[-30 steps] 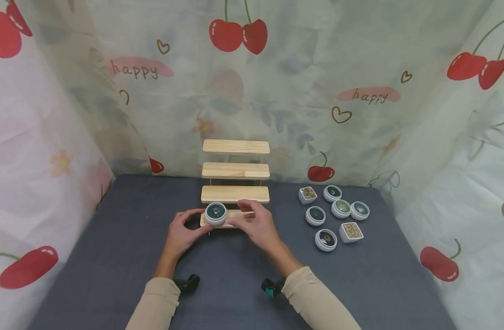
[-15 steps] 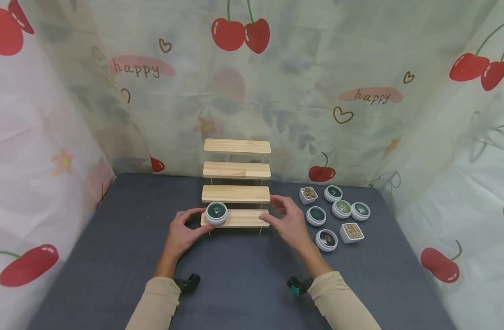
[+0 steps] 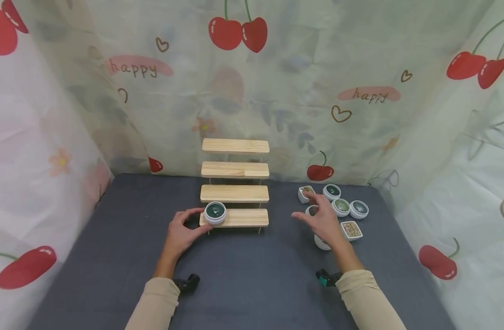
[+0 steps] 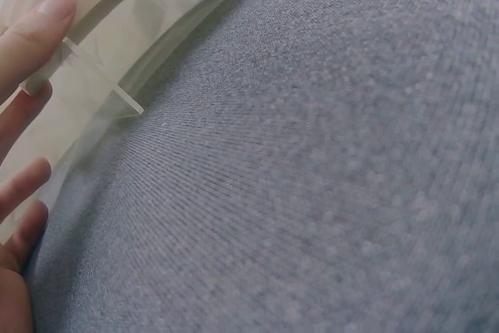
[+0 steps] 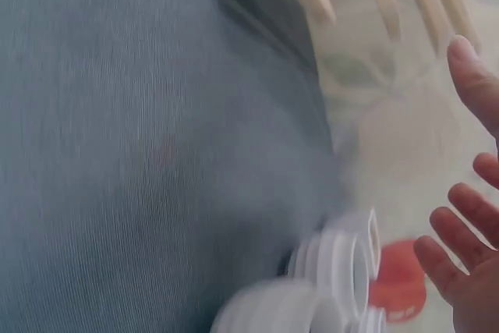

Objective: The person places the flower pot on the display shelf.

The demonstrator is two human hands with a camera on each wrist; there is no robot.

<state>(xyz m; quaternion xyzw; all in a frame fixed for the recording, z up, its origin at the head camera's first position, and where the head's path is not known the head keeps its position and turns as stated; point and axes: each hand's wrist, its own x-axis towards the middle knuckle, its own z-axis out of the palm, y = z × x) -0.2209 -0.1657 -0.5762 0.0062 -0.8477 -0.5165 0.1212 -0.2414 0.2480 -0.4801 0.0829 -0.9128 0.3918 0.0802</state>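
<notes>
The left hand [image 3: 186,231] pinched a round pot [image 3: 215,212] at the left of the nearest shelf [image 3: 245,217]; a jerk could tip it. The right hand [image 3: 324,223], fingers apart, hung among clustered pots [image 3: 341,207]; a low knuckle might knock one.

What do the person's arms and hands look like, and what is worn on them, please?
The left sleeve and right sleeve are plain beige, each ending in gathered folds. The left hand and right hand wear no gloves. A small black device sits at the left wrist, and a similar one at the right wrist carries a teal patch.
</notes>
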